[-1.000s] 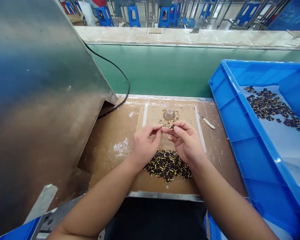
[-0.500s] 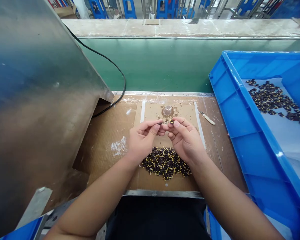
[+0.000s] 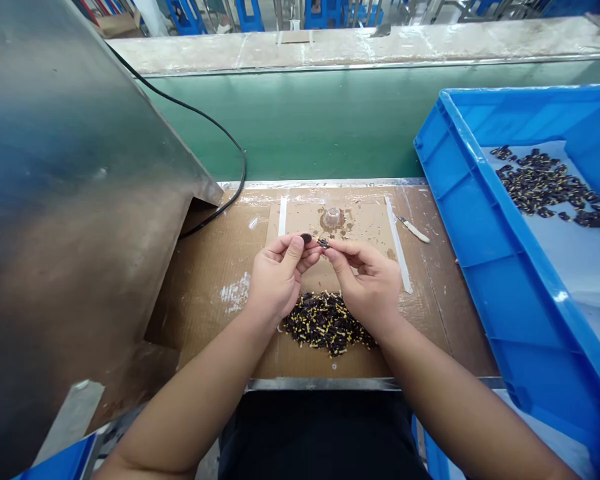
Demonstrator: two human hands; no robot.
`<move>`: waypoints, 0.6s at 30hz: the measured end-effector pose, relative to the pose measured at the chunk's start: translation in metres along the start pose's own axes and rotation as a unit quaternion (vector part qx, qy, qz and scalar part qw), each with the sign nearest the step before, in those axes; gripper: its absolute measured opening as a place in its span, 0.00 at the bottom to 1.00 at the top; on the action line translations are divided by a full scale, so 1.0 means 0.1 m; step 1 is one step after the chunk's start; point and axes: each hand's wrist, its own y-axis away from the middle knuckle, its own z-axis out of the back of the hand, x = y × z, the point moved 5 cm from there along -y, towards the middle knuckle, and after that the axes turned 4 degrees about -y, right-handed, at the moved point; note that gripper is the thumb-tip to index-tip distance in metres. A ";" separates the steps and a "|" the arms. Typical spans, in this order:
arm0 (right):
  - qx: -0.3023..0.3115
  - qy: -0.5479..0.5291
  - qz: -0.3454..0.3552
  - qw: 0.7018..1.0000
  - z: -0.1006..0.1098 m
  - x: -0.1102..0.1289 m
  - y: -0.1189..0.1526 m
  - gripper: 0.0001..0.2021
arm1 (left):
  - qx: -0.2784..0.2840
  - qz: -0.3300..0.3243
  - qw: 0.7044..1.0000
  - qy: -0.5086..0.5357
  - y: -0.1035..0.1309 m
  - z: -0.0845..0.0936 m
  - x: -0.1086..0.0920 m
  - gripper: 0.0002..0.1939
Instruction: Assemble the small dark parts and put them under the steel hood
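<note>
Pinching dark disc (image 3: 307, 238) in nearly closed left fingers (image 3: 294, 249), yellow-tipped piece (image 3: 323, 243) in equally snug right fingers (image 3: 341, 261) — go gentle, mid-frame.

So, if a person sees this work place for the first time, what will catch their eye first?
Probably the big blue crate on the right, with dark and yellow pieces on white sheeting inside. Then the loose pile of similar pieces below the two hands, at the bench's near edge.
</note>
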 end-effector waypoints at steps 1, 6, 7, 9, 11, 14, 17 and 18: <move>0.001 0.011 0.014 1.000 0.00 0.01 0.00 0.08 | -0.003 -0.009 1.000 -0.005 0.01 -0.01 -0.01 0.13; 0.012 0.040 0.070 0.997 -0.01 0.08 0.00 0.08 | -0.012 -0.037 0.999 -0.020 0.00 0.00 -0.03 0.13; 0.012 0.041 0.064 0.997 -0.01 0.08 0.00 0.08 | -0.014 -0.038 0.999 -0.025 0.00 0.01 -0.02 0.13; 0.010 0.035 0.043 0.998 -0.01 0.06 0.00 0.07 | -0.015 -0.044 0.998 -0.040 0.00 0.02 -0.01 0.13; 0.008 0.023 0.029 0.999 -0.01 0.04 0.00 0.07 | -0.013 -0.058 0.997 -0.054 0.01 0.03 -0.02 0.11; 0.007 0.015 0.025 1.000 0.00 0.04 0.01 0.06 | -0.021 -0.089 0.992 -0.082 0.04 0.03 -0.07 0.09; -0.003 0.014 0.033 0.999 0.00 0.05 0.02 0.05 | -0.026 -0.107 0.986 -0.128 0.07 0.01 -0.12 0.10; -0.008 0.002 0.030 1.000 0.01 0.05 0.02 0.05 | -0.020 -0.110 0.983 -0.147 0.09 -0.01 -0.13 0.10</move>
